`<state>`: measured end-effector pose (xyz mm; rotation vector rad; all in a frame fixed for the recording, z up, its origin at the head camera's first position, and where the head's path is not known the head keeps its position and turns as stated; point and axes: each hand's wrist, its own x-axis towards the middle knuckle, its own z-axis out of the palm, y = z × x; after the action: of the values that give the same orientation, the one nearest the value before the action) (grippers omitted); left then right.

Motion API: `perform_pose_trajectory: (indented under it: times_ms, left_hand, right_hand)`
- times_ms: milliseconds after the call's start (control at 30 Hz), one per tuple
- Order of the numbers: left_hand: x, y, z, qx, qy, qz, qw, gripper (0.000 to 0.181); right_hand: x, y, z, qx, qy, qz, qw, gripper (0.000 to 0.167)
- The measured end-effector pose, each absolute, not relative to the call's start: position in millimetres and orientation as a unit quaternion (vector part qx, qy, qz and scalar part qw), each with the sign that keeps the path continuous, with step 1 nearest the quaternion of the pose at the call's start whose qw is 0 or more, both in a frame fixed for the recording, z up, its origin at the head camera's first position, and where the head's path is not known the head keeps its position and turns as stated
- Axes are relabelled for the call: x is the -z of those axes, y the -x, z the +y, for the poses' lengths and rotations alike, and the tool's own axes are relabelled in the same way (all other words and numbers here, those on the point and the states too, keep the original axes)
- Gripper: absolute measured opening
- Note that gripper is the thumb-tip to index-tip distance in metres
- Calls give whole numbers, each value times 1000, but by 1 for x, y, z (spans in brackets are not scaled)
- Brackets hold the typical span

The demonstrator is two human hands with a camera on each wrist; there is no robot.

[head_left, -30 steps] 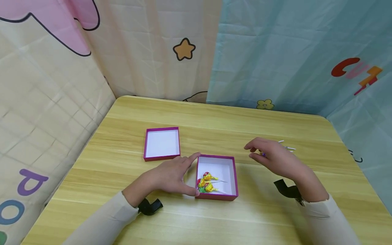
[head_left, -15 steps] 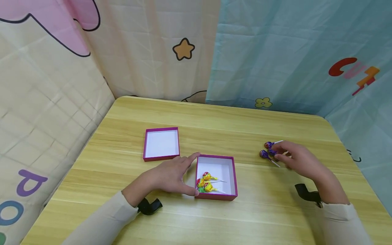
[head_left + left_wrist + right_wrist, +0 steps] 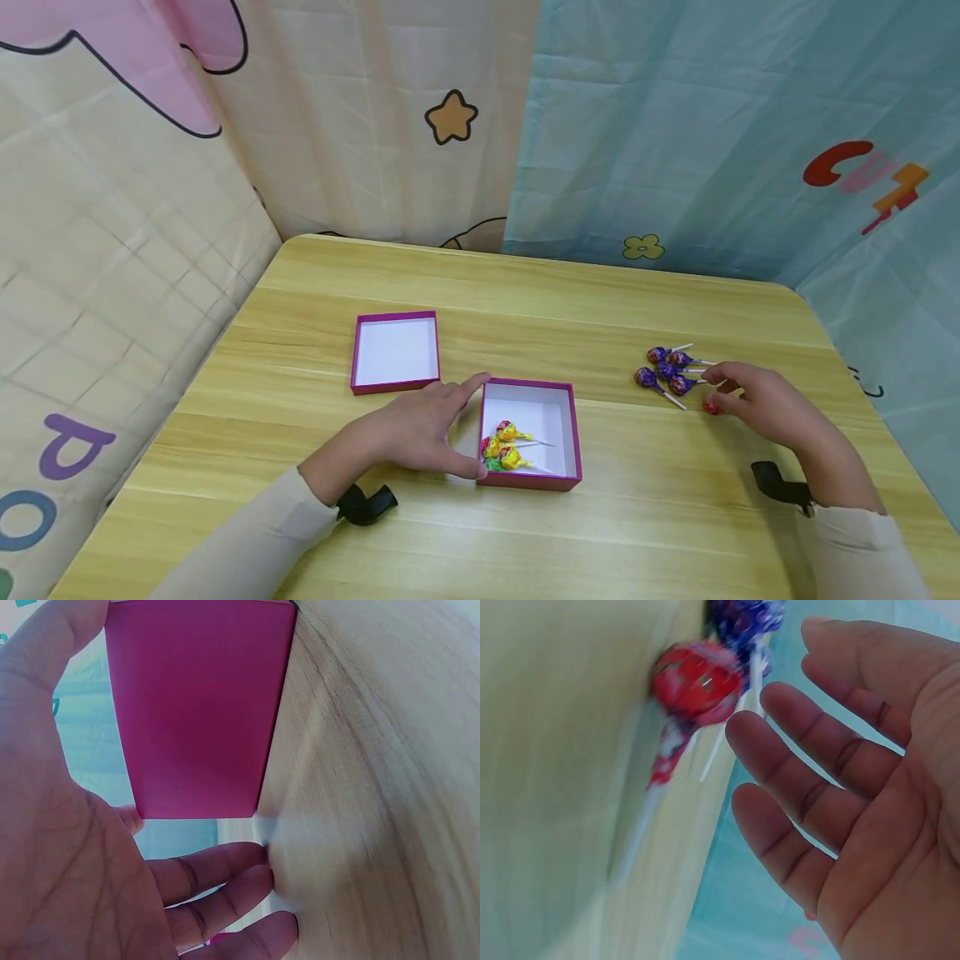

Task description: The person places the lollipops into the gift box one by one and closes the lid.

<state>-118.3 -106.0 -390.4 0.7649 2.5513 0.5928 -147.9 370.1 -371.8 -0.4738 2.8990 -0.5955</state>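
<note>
A purple-red box (image 3: 576, 429) with a white inside holds several yellow, red and green lollipops (image 3: 512, 457) at its left. My left hand (image 3: 420, 429) touches the box's left side, index fingertip at the far corner and thumb at the near one. In the left wrist view, the box wall (image 3: 199, 712) spans between thumb and index, and the other fingertips rest on the table. My right hand (image 3: 772, 404) reaches over a red lollipop (image 3: 697, 682); in the right wrist view its fingers are spread, apart from the candy. Several purple lollipops (image 3: 666, 369) lie just left of that hand.
The matching lid (image 3: 397, 387) lies inside up behind and left of the box. The wooden table (image 3: 525, 308) backs onto a printed curtain (image 3: 637, 125), with another cloth (image 3: 135, 275) along the left side.
My right hand has moved right across the purple lollipops to the red one, uncovering more of the purple ones. The left hand and the box stay where they were.
</note>
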Motion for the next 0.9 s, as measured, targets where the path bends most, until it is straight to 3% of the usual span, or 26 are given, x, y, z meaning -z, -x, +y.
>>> perform_pose_trajectory:
  times_ms: [900]
  left_hand:
    - [390,118,-107,-209,-286,915,193,118]
  right_hand:
    - [389,145,384,164,164,970,74,11]
